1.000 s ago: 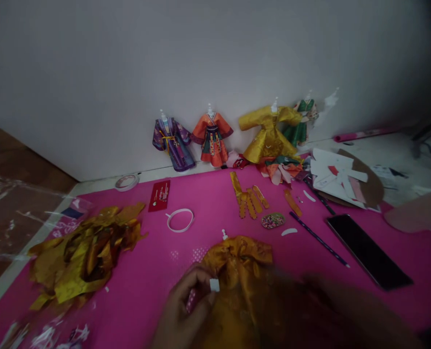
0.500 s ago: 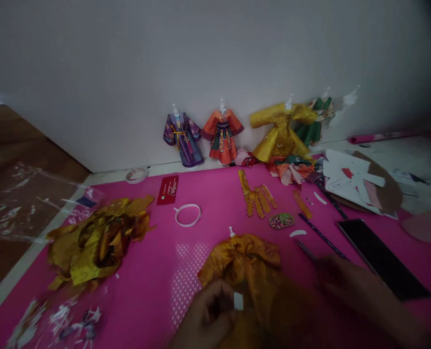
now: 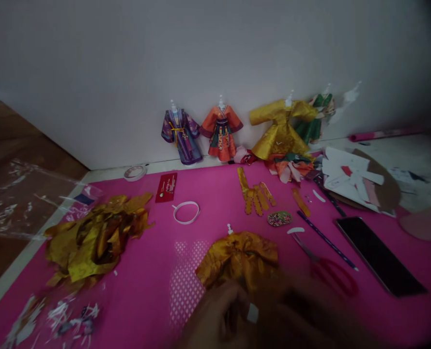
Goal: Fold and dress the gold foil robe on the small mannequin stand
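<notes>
Both hands are blurred and cut off by the bottom edge: the left hand point(image 3: 215, 317) and right hand point(image 3: 302, 315) cover the lower part of a gold paper robe point(image 3: 240, 257). The grip on a small white piece point(image 3: 252, 312) is unclear.

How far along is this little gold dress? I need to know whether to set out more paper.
Done: four paper dresses stand against the wall, purple, orange, gold and green. In hand: both hands, blurred at the bottom, work at the lower edge of the gold dress on the pink mat, with a small white piece between them. Left: the gold strips lie unattached, and the scissors rest beside it.
</notes>
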Motion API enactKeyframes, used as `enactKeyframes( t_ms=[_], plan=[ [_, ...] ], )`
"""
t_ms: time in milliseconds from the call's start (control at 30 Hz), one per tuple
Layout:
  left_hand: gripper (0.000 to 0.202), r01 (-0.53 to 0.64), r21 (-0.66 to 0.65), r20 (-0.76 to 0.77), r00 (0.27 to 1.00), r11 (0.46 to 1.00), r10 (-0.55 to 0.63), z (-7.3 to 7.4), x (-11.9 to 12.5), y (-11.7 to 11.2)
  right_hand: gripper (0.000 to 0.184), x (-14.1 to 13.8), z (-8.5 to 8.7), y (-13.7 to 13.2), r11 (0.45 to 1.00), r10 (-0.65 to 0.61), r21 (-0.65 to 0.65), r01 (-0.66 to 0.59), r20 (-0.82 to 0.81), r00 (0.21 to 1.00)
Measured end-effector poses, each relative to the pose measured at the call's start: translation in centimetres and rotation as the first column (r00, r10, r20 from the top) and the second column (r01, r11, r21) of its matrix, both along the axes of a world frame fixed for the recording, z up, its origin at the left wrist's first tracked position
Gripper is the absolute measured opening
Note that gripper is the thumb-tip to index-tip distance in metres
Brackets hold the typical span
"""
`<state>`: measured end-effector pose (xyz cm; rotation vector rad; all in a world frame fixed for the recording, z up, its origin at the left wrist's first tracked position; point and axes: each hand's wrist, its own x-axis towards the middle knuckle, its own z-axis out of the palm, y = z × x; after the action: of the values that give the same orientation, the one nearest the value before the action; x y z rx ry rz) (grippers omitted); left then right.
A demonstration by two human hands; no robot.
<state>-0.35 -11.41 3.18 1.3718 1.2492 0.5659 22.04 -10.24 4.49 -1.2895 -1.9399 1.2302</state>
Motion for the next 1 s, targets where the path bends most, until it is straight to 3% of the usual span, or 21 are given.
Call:
enactKeyframes(
  t_ms=[100,233,400,500,600,733,833,933,1000],
  plan=[
    [0.01,0.015,0.017,-0.039,0.999,1.0,-0.014,0.2,-0.3,-0.2,0.012,-2.1,0.3,-0.1,1.0,-0.021,0.02,0.022,-0.041,0.999],
    [0.011,0.06,0.078,-0.027,0.998,0.995,-0.058,0.1,-0.4,-0.1,0.012,-2.5,-0.2,0.4,0.996,0.013,0.084,-0.008,-0.061,0.998],
    [0.018,0.109,0.149,-0.078,0.992,0.983,-0.099,-1.8,0.0,0.3,0.006,-2.1,-0.6,1.0,0.987,0.11,0.118,-0.107,-0.021,0.994],
    [0.021,0.117,0.187,-0.081,0.991,0.975,-0.103,-3.2,0.2,0.2,0.007,-2.2,-0.7,0.7,0.988,0.08,0.135,-0.081,0.017,0.997],
    [0.022,0.116,0.202,-0.072,0.992,0.972,-0.104,-3.7,0.3,0.1,0.009,-2.5,-1.1,0.0,0.992,0.057,0.106,-0.062,0.041,0.997],
    [0.026,0.18,0.134,-0.14,0.977,0.974,-0.161,-2.3,0.0,0.3,0.011,-2.6,-1.8,-0.2,0.997,0.01,0.075,-0.013,0.042,0.999],
    [0.028,0.208,0.096,-0.167,0.967,0.973,-0.191,-0.5,-0.1,0.5,0.013,-2.3,-2.2,0.2,0.994,0.085,0.067,-0.086,0.019,0.996],
    [0.031,0.168,0.101,-0.13,0.979,0.981,-0.154,0.6,0.1,0.5,0.017,-2.3,-2.8,0.4,0.984,0.166,0.073,-0.162,-0.04,0.985],
    [0.028,0.113,0.113,-0.121,0.988,0.987,-0.1,0.7,0.1,0.2,0.019,-2.5,-3.0,0.2,0.994,0.101,0.058,-0.098,-0.054,0.993]
  ],
)
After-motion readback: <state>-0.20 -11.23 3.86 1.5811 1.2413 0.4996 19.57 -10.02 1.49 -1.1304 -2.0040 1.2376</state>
